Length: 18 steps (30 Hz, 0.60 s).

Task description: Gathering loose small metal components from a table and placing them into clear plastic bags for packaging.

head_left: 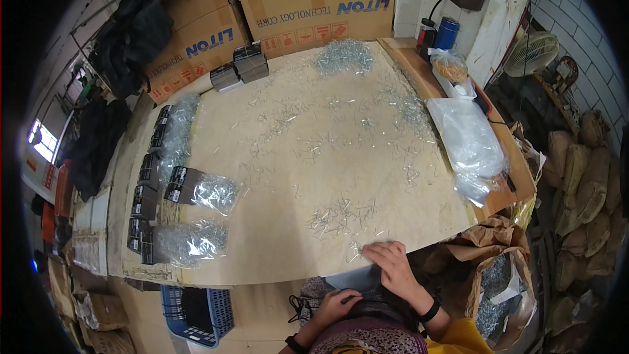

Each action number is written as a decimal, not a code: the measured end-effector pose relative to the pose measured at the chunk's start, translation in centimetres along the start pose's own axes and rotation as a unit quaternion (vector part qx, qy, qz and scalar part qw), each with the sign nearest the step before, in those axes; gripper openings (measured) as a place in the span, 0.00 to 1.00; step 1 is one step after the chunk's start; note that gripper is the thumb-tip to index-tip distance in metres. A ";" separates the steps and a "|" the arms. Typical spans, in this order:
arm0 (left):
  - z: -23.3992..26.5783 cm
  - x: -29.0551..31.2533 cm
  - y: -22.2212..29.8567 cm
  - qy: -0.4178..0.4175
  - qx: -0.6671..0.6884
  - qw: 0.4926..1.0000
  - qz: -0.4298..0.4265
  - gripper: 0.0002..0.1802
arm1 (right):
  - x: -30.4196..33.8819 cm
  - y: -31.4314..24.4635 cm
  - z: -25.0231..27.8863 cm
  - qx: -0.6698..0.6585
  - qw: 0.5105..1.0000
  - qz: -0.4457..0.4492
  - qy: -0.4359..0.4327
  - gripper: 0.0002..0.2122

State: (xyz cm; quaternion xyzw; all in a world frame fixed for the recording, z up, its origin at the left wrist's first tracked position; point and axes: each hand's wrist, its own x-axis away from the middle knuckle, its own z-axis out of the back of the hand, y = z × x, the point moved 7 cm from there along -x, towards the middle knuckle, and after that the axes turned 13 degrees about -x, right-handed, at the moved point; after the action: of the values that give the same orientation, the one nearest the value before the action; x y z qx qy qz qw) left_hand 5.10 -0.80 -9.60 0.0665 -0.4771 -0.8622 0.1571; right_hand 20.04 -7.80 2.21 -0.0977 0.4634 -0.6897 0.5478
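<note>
Nails loose, lower centre of frame. My right hand bent at table edge, left hand curled below; can't tell grips. Careless sweep could spill nails.

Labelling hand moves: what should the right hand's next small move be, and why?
Probably slide the right hand slightly left to the loose metal pieces: it is right beside them at the near edge of the tabletop, while the left hand is off it.
</note>
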 end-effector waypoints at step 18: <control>-0.3 0.0 -0.5 -0.001 -0.008 1.000 0.000 0.07 | 0.3 -0.8 -0.8 0.102 0.994 0.033 -0.032 0.24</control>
State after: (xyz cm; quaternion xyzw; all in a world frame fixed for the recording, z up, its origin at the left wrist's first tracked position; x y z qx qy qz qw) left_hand 5.02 -0.77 -10.17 0.0644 -0.4707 -0.8658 0.1570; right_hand 18.87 -7.62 2.25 -0.0485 0.3758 -0.7112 0.5921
